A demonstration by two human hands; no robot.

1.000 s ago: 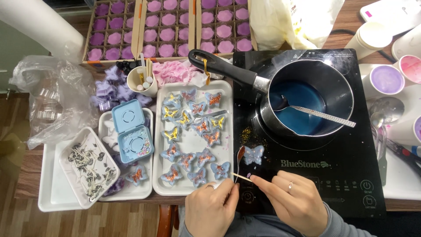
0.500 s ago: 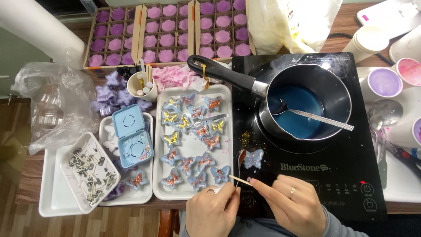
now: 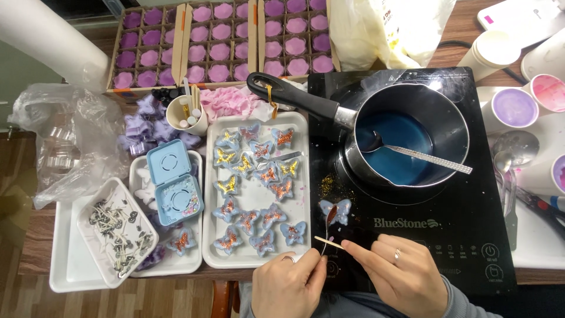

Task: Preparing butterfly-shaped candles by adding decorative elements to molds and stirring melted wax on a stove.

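Two hands: left hand spoon | right hand stick | one butterfly

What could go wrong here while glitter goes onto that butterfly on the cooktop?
The left hand holds a small spoon over the blue butterfly; a slip may scatter more glitter onto the black cooktop, where some already lies. The right hand with its thin stick could nudge the butterfly. The saucepan of blue liquid sits close behind.

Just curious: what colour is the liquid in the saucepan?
Deep blue liquid in the saucepan, clearest in the head view.
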